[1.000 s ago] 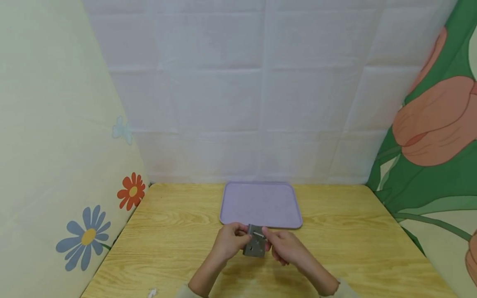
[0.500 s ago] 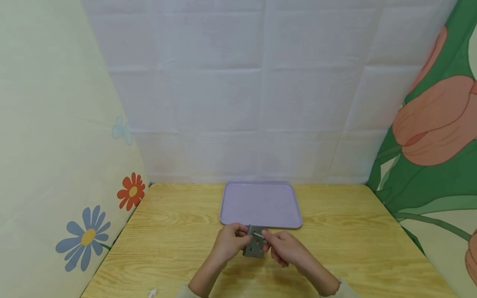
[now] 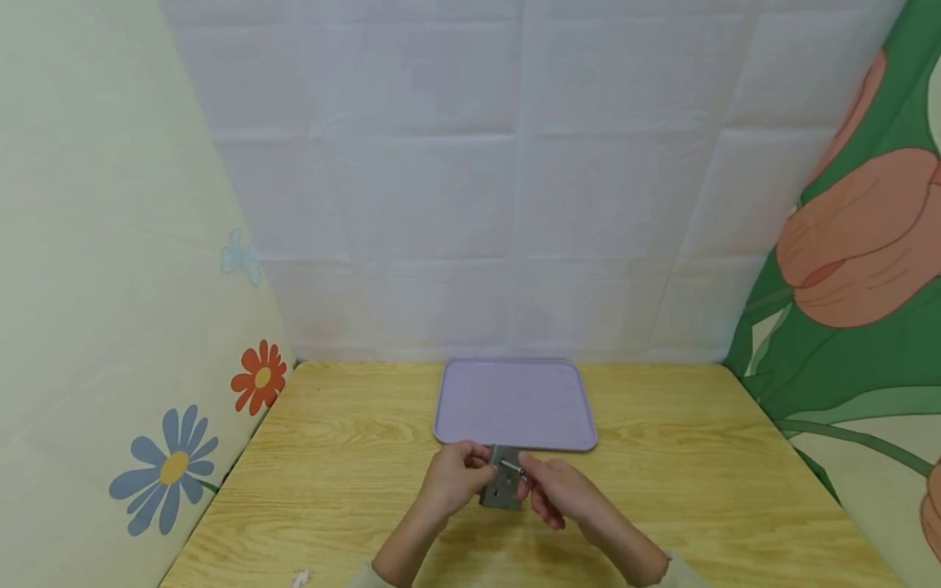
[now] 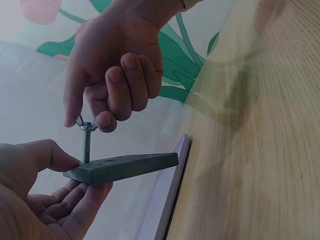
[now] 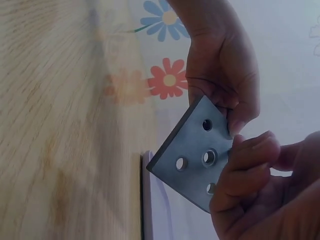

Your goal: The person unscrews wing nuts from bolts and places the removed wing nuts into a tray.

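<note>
My left hand (image 3: 450,478) holds a dark grey metal plate (image 3: 501,495) by one edge, thumb on top and fingers underneath, above the table. Several round holes run through the plate, plain in the right wrist view. A threaded bolt (image 4: 86,146) rises from the plate beside the left thumb, with a wing nut (image 4: 87,126) at its upper end. From above, the thumb and forefinger of my right hand (image 3: 564,488) pinch the wing nut; its other fingers are curled. In the right wrist view the right fingers hide the bolt.
A purple tray (image 3: 515,404) lies on the wood-grain table (image 3: 676,474) behind the hands, against a white cloth backdrop. A small white scrap (image 3: 301,578) is at the near left. Flower-patterned cloths hang on both sides.
The right thumb and fingers shift slightly at the wing nut, showing a bit more of it. The left hand and plate stay almost in place.
</note>
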Demonstrator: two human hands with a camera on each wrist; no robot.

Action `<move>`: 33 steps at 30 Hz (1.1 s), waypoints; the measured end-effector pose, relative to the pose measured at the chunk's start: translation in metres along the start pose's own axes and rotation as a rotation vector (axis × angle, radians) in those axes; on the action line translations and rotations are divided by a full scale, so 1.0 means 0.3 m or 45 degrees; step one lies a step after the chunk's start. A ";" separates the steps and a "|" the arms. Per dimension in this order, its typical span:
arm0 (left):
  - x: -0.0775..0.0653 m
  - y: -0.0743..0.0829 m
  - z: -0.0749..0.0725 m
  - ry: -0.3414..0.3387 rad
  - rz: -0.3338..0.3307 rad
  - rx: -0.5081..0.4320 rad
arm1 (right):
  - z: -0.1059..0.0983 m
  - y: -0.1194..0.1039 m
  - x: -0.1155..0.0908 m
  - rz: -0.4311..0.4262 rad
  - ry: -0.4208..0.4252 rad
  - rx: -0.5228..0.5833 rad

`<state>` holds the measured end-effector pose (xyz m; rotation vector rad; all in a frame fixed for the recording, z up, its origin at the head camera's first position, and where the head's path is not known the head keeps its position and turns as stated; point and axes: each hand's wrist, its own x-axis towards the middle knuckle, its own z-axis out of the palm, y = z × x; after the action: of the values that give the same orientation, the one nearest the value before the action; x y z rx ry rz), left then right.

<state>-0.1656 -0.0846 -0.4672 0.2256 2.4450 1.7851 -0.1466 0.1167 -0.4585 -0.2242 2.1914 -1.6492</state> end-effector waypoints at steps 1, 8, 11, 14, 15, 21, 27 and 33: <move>0.000 0.001 -0.001 0.001 -0.006 0.000 | 0.003 -0.003 -0.001 -0.002 0.028 -0.025; 0.000 0.002 -0.006 0.008 -0.011 -0.006 | 0.020 -0.005 -0.010 -0.339 0.322 -0.695; 0.000 0.002 -0.008 0.011 -0.010 -0.021 | 0.023 0.008 -0.012 -0.581 0.452 -1.012; 0.000 0.003 -0.010 0.014 -0.012 -0.023 | 0.016 0.024 -0.008 -0.872 0.559 -1.288; 0.001 0.003 -0.010 0.014 -0.012 -0.023 | 0.013 0.030 -0.003 -0.976 0.605 -1.373; 0.002 0.002 -0.010 0.015 -0.011 -0.030 | -0.002 0.048 0.021 -1.362 0.776 -1.548; 0.001 0.001 -0.009 0.015 0.000 -0.040 | -0.007 0.054 0.024 -1.359 0.754 -1.507; 0.005 0.001 -0.009 0.005 -0.008 -0.030 | -0.008 0.053 0.021 -1.327 0.713 -1.418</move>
<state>-0.1675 -0.0869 -0.4660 0.2121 2.4231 1.8120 -0.1518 0.1214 -0.4744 -1.5542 3.5508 -0.5306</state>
